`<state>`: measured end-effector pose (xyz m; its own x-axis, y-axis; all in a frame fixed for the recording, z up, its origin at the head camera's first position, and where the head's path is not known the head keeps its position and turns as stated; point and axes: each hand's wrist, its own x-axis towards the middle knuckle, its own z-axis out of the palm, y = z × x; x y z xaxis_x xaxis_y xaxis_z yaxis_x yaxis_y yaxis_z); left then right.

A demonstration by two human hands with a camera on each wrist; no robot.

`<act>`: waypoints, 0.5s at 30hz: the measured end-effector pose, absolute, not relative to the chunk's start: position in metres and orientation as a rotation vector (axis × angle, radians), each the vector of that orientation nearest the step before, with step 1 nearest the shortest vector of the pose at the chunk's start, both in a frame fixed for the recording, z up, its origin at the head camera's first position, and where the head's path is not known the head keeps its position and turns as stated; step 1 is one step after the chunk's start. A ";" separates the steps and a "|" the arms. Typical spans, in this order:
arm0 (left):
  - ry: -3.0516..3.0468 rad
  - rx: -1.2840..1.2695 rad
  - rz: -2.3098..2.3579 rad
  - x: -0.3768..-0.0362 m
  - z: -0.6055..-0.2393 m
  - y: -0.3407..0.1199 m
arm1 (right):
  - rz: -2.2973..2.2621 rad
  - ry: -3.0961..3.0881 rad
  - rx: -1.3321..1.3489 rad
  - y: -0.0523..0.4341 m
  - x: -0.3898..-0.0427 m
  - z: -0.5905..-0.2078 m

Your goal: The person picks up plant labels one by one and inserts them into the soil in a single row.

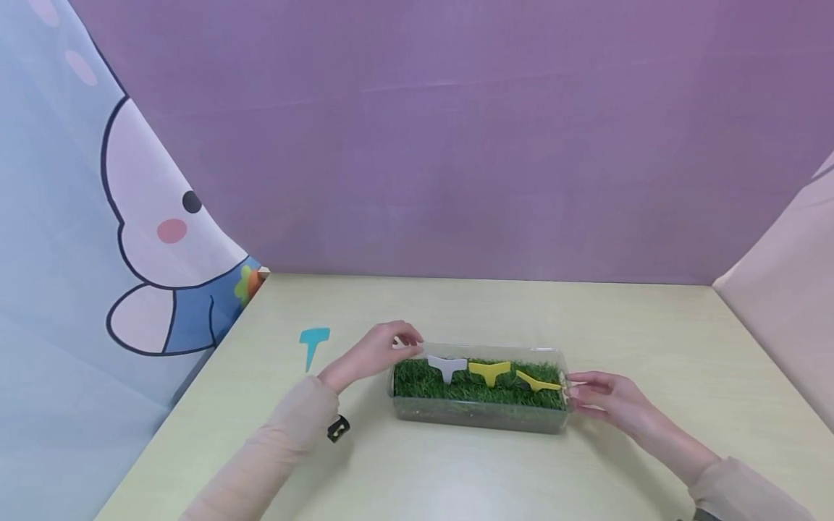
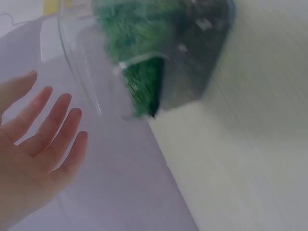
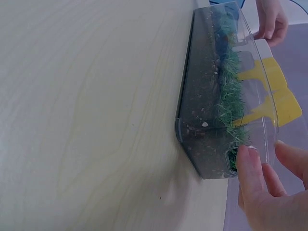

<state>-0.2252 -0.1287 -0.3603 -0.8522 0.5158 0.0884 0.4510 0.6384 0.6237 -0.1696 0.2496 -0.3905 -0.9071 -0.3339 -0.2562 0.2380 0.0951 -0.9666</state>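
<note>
A clear plastic box (image 1: 478, 414) holds artificial grass (image 1: 423, 383) over dark, pebbly filling. Standing in the grass are a white T-shaped plant label (image 1: 447, 367) and a yellow one (image 1: 489, 372); another yellow label (image 1: 538, 382) leans at the right. My left hand (image 1: 384, 349) hovers at the box's far left corner, fingers relaxed and apart from the wall in the left wrist view. At the opposite end, my right hand (image 1: 615, 400) has its fingertips against the end wall, with the thumb (image 3: 292, 159) beside the rim. Nothing lies in either palm.
A blue T-shaped plant label (image 1: 314, 343) lies on the wooden table (image 1: 478, 477), left of the box. A small black piece (image 1: 338, 428) shows beside the left sleeve. Purple cloth (image 1: 456, 181) hangs behind the table, and a cartoon-printed cloth (image 1: 163, 217) stands at the left.
</note>
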 end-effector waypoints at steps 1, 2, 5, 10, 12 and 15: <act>2.763 0.807 1.012 -0.226 -0.361 -0.132 | -1.866 1.968 -0.090 0.250 -0.170 -0.391; 2.774 0.803 1.013 -0.226 -0.362 -0.135 | -1.865 1.968 -0.089 0.249 -0.169 -0.391; 2.818 0.813 1.004 -0.229 -0.365 -0.145 | -1.866 1.966 -0.097 0.249 -0.170 -0.391; 2.890 0.790 0.973 -0.233 -0.371 -0.162 | -1.858 1.974 -0.105 0.250 -0.170 -0.391; 2.917 0.757 0.958 -0.234 -0.373 -0.169 | -1.855 1.977 -0.108 0.250 -0.170 -0.391; 2.953 0.728 0.934 -0.235 -0.376 -0.181 | -1.850 1.981 -0.108 0.250 -0.170 -0.391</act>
